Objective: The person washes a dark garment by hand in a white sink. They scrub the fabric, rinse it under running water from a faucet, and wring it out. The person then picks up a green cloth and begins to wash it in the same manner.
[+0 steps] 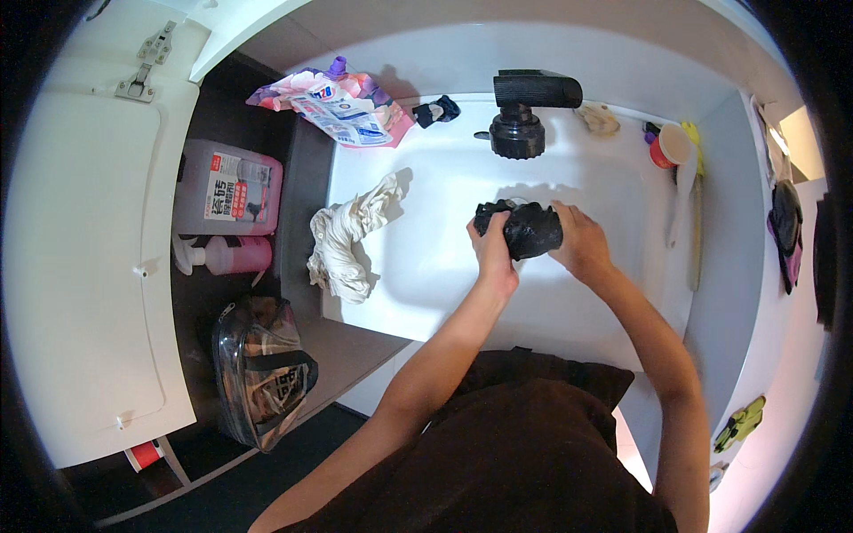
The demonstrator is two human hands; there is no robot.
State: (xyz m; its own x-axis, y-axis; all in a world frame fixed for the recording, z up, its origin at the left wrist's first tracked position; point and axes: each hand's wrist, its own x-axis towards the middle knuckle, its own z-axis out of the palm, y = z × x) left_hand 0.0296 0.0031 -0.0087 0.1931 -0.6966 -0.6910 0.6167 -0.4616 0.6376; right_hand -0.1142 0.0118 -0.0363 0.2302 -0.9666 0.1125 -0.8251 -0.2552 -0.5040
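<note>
Over a white sink basin [433, 266], both my hands hold a wet, bunched black cloth [533, 232]. My left hand [494, 250] grips its left end with the thumb on top. My right hand [581, 241] is against its right end, fingers on the far side. Beyond the cloth stands a black faucet [518, 126]. A twisted white cloth [346, 243] lies on the basin's left side. At the back left rim sits a small dark bunched cloth [436, 111], and a pale one [598, 120] lies right of the faucet.
A detergent pouch [346, 110] leans at the back left. On the left are a pink-liquid jug [230, 186], a pump bottle [233, 255], a clear zipped bag [266, 373] and an open cabinet door [86, 266]. A red and white paper cup [668, 146] and a long-handled brush [681, 200] are at right.
</note>
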